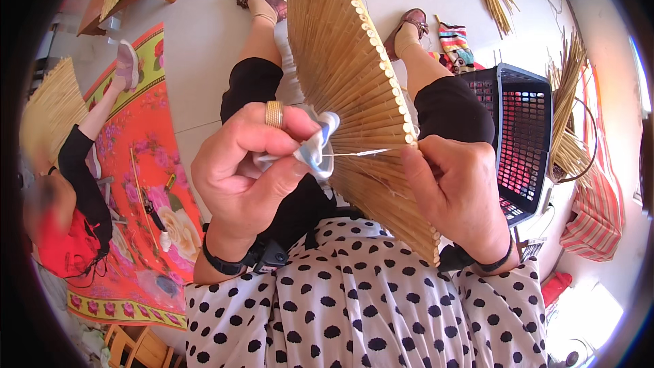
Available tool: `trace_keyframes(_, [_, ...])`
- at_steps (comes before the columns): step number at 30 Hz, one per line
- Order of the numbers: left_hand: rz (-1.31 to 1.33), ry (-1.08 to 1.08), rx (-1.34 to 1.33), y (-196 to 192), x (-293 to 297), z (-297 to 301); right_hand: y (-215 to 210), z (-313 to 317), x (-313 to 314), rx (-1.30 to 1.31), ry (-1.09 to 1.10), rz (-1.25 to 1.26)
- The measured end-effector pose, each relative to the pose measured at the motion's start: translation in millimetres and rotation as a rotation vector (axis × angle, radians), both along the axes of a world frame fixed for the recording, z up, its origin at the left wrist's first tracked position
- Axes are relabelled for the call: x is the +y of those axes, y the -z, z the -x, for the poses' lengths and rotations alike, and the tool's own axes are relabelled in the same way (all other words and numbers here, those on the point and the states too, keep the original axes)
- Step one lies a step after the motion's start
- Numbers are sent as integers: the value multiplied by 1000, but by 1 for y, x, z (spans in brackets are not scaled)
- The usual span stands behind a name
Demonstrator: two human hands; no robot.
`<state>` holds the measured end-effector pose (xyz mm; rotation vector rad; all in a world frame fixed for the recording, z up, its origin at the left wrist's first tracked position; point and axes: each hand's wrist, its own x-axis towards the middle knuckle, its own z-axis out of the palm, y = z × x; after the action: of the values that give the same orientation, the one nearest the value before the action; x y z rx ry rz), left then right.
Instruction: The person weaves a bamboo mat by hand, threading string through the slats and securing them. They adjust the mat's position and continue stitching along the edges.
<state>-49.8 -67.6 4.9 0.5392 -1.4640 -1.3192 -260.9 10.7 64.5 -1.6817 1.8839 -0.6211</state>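
The fingers of the left hand were curled shut around a bunched white cloth, from which a thin needle ran across to the right hand, whose fingers were pinched closed on the edge of the bamboo fan. The fan stood spread between both hands, over the person's lap. A dark plastic basket sat just to the right, and another person worked on a red floral mat to the left.
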Motion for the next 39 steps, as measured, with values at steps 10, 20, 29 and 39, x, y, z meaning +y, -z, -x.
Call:
trace_keyframes(10, [69, -287, 34, -12, -3, -74, 1, 13, 0, 141, 14, 26])
trace_keyframes(20, [-666, -221, -223, 30, 27, -116, 2, 4, -2, 93, 2, 20])
trace_keyframes(29, [-584, -122, -116, 25, 38, -70, 5, -13, -8, 376, -31, 452])
trace_keyframes(39, [211, -71, -241, 1, 20, -17, 8, -4, -17, 39, -411, 611])
